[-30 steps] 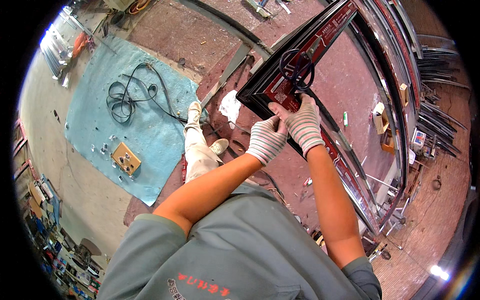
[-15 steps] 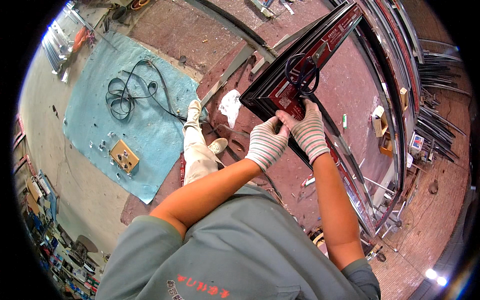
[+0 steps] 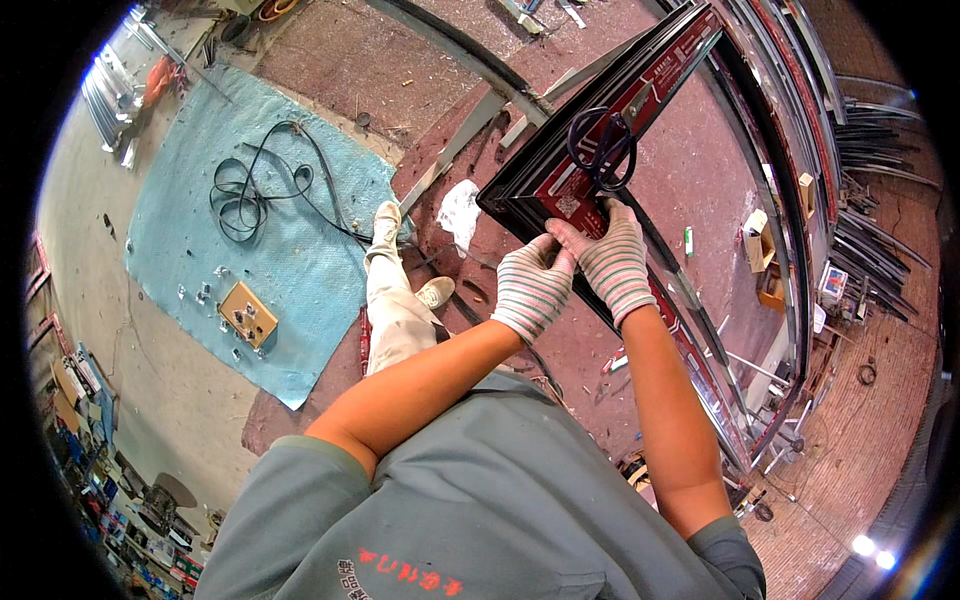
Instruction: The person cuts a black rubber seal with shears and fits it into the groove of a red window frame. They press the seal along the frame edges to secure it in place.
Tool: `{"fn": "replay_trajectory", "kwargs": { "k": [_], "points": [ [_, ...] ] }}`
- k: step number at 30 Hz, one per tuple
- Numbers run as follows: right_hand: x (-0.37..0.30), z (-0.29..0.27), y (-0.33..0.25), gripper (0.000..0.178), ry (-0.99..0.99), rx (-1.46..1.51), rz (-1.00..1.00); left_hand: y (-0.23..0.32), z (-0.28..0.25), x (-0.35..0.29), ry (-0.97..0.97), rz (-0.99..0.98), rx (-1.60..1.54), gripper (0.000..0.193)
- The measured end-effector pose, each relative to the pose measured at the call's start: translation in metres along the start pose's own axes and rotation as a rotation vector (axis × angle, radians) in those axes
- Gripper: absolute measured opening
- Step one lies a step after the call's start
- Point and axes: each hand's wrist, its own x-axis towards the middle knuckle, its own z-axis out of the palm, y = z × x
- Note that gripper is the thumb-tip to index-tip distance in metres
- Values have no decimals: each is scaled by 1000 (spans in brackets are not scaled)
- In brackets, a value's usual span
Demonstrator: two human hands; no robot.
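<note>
A black frame with red printed film on its face stands in front of me, one corner nearest. At that corner both of my hands, in striped knit gloves, work close together with thumbs nearly touching. My left hand is closed on the corner's lower edge, its fingertips partly hidden. Beside it, my right hand grips the frame's edge with fingers bent over it. Whether a thin strip lies under the fingertips cannot be made out. Scissors with dark looped handles rest on the red film just beyond my right hand.
A blue mat on the left bears a coiled black strip and a cardboard piece with small parts. Long profiles lie stacked at right, near an open carton. A white rag lies by my feet.
Almost nothing differs. Both hands and the frame corner appear shifted very slightly left in the picture, with the grip unchanged.
</note>
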Motion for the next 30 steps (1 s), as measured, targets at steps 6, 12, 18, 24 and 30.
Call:
{"fn": "replay_trajectory", "kwargs": {
  "k": [6, 12, 18, 24, 30],
  "points": [
    [2, 1, 2, 96, -32, 8, 43, 5, -1, -2, -17, 1, -5, 29],
    [-1, 0, 0, 98, -56, -29, 69, 4, 0, 0, -28, -48, -72, 32],
    [-5, -6, -1, 101, -81, -76, 44, -7, -14, -9, -199, 14, 208, 24],
    [-11, 2, 0, 101, 41, -178, -71, -106, -76, -29, -557, 4, 796, 24],
    [-18, 19, 20, 92, 247, -194, -212, -29, -39, -59, -777, -174, 783, 36]
  ]
}}
